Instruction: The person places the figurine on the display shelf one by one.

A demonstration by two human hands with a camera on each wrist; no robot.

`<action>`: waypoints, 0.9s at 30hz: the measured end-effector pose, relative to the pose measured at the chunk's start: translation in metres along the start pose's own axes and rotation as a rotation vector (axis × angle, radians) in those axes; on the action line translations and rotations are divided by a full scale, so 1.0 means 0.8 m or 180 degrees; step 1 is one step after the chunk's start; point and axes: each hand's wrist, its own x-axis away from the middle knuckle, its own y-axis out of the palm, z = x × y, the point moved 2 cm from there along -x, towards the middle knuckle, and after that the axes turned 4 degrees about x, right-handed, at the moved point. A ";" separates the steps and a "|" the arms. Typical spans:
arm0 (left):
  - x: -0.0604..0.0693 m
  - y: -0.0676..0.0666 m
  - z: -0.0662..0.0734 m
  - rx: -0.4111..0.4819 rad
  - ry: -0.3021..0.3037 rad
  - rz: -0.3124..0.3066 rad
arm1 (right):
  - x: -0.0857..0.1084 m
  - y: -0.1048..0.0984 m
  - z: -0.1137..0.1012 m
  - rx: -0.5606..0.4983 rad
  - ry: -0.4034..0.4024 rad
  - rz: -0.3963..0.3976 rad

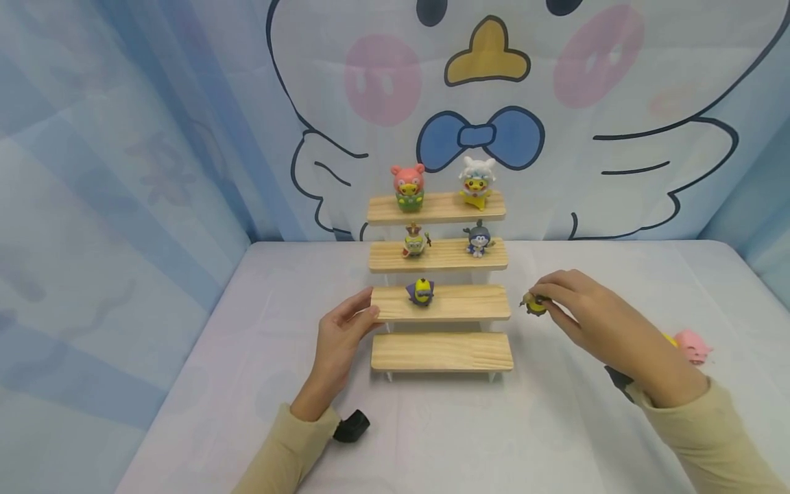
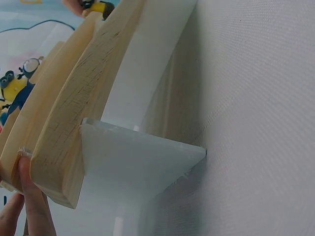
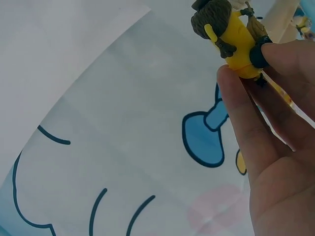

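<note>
A tiered wooden display stand (image 1: pixel 441 351) stands mid-table. My left hand (image 1: pixel 339 336) holds the left end of its second-lowest shelf (image 1: pixel 475 302); in the left wrist view, fingers (image 2: pixel 35 206) touch that wooden end. Right of this shelf, my right hand (image 1: pixel 583 312) pinches a small yellow minion figurine (image 3: pixel 238 42) between thumb and fingertips, off the table. The figurine has dark brown hair and lies tilted in the right wrist view. On the second-lowest shelf sits a purple-caped minion figurine (image 1: pixel 422 292), left of centre.
The shelf above bears a crowned figurine (image 1: pixel 414 241) and a grey-hooded figurine (image 1: pixel 478 240). On top stand a pink-hooded figurine (image 1: pixel 409 187) and a white-hooded figurine (image 1: pixel 476 183). A pink figurine (image 1: pixel 692 346) lies on the table, partly behind the right forearm.
</note>
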 end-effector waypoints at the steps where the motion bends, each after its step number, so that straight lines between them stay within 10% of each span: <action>1: 0.000 0.000 0.000 -0.0004 -0.0001 0.0000 | -0.001 -0.001 -0.001 -0.0006 -0.0022 0.0027; 27: -0.001 0.000 0.002 0.0029 -0.0003 -0.0014 | -0.033 -0.008 -0.025 -0.0065 -0.0064 0.0063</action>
